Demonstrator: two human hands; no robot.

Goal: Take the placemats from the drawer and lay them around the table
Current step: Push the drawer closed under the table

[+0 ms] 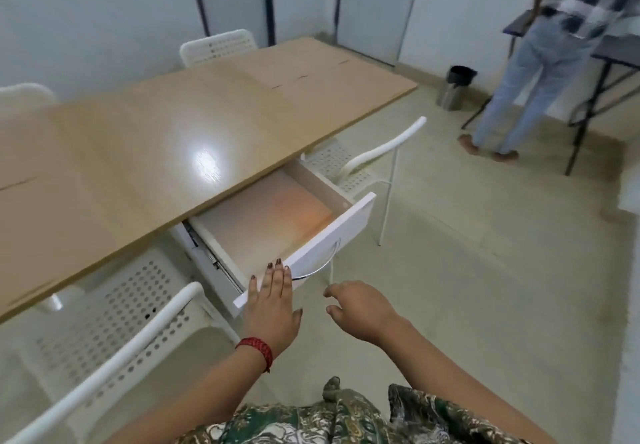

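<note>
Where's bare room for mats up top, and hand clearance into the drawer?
On the tabletop, the glossy middle between drawer and far chair is bare. The drawer gapes behind its front, where the left hand rests. Tight: near chair and side chair flank it.

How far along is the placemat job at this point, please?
Done: the drawer stands open, orange placemats showing inside. In hand: the left hand lies flat on its front; the right hand hovers, holding nothing. Left: lifting them out and laying them around the table.
</note>
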